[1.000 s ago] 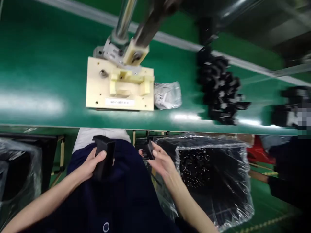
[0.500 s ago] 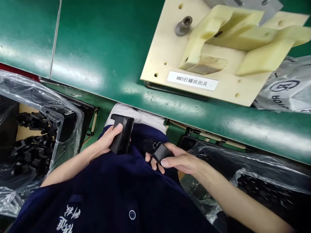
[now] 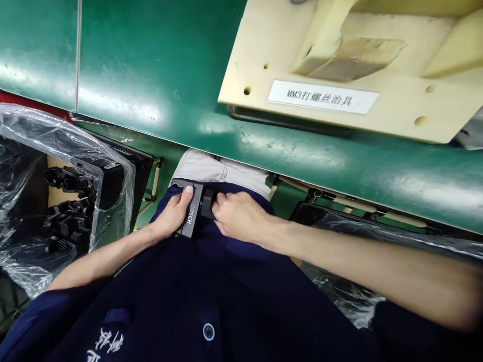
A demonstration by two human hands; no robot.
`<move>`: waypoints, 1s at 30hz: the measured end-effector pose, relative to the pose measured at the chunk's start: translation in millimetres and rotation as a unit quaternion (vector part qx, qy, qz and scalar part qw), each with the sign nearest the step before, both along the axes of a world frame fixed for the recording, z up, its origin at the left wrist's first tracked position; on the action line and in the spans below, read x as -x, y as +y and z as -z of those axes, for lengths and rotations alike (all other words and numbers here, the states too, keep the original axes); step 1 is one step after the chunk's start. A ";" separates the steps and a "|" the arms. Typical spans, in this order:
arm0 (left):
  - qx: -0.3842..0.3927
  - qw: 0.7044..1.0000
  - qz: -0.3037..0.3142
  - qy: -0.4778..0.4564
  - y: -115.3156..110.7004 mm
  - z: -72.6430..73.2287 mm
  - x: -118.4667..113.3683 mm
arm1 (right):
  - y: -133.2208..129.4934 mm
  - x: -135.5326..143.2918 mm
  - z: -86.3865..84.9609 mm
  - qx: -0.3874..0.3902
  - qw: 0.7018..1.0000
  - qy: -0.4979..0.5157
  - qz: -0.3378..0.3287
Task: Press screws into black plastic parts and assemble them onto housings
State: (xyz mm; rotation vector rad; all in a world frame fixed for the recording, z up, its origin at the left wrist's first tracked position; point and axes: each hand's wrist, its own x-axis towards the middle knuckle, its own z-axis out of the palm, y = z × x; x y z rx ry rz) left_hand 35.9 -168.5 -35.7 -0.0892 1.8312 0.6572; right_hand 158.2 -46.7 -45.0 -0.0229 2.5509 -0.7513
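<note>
In front of my waist, below the bench edge, my left hand (image 3: 175,211) grips a long black plastic housing marked BOSCH (image 3: 192,210), thumb along its face. My right hand (image 3: 239,213) is closed around a smaller black block-like part (image 3: 207,203), set against the housing's right side. Whether the two parts are joined or only touching, I cannot tell. The fingers of my right hand cover part of the smaller piece.
A cream fixture plate (image 3: 256,83) with a printed label lies on the green bench (image 3: 158,65). To my left stands a plastic-lined bin (image 3: 113,186) of black parts (image 3: 70,221). Another plastic-lined bin (image 3: 339,281) is at my right, partly behind my forearm.
My right hand has brought the small black part leftward against the housing. The housing has turned, and its BOSCH lettering now shows. The view has shifted, with the fixture higher in it.
</note>
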 end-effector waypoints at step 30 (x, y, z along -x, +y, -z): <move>-0.133 0.945 -0.110 0.279 -0.9 -4.9 10.6 | -7.9 19.5 31.0 0.530 0.737 0.048 0.417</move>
